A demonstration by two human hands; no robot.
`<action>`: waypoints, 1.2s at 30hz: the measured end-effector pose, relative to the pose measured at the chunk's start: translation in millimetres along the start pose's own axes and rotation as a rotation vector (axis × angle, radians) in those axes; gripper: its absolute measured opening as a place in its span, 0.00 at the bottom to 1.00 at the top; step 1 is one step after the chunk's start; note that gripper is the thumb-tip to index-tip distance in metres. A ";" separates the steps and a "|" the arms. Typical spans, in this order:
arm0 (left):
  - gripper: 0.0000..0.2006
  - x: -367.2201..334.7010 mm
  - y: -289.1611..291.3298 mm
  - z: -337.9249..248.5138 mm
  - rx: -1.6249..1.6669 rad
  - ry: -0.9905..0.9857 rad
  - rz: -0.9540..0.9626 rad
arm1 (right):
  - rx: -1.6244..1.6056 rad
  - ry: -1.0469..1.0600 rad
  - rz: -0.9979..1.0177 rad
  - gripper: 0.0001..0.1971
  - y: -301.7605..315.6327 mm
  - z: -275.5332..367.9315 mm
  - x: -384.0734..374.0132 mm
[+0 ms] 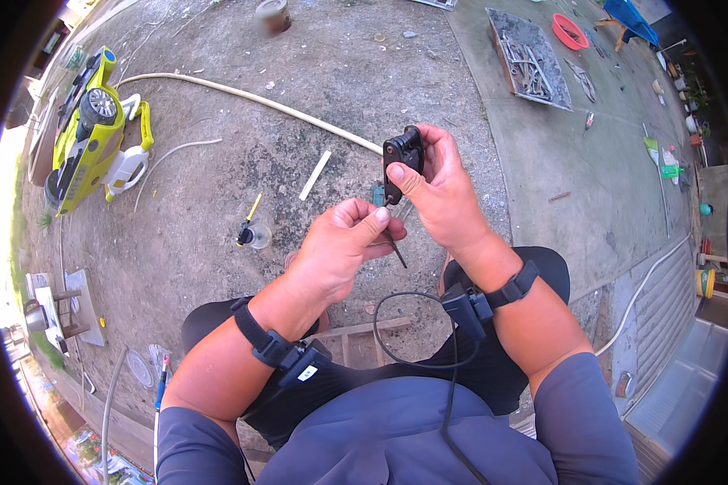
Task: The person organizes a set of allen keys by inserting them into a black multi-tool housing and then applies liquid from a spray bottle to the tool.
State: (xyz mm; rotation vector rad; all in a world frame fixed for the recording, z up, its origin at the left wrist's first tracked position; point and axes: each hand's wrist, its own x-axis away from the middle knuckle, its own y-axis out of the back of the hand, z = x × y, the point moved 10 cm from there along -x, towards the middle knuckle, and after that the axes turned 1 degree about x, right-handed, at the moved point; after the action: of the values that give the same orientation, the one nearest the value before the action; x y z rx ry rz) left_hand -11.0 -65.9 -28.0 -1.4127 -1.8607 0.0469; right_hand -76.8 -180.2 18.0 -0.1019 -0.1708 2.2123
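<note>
In my right hand [441,182] is a black folding hex key set [403,155], gripped by its body with the thumb across the front. One thin dark key [394,247] is swung out from the lower end and points down. My left hand [352,238] pinches this key between thumb and fingertips, just below the body. Both hands are raised in front of my knees. A small teal piece [378,196], its kind unclear, shows behind the hands.
A yellow-green toy car [93,133] lies tipped at the left. Nearer are a bottle with a yellow stick [259,234] and a white strip [315,175]. A hose [251,96] crosses the ground. At the far right sit a metal tray of tools [527,61] and a red basin [570,32].
</note>
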 end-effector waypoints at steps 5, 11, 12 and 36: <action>0.09 2.0 -5.6 3.0 0.066 0.037 0.042 | 0.083 0.051 0.021 0.28 -5.1 8.4 2.7; 0.08 -1.5 -4.0 0.8 -0.053 -0.022 0.076 | 0.042 0.073 -0.023 0.26 -1.3 8.1 2.3; 0.08 -1.3 -3.9 -2.3 -0.076 -0.044 0.084 | 0.030 0.063 -0.030 0.25 0.0 6.8 1.7; 0.07 25.4 -38.1 -80.3 -1.375 -0.753 0.084 | -0.042 -0.171 0.050 0.24 -0.2 -14.8 -0.5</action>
State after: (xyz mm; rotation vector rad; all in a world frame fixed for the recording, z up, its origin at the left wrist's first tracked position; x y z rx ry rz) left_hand 4.3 -92.1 59.3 -2.6237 -2.5596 -0.9467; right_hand -74.3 -179.2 3.4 0.0608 -0.3126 2.2670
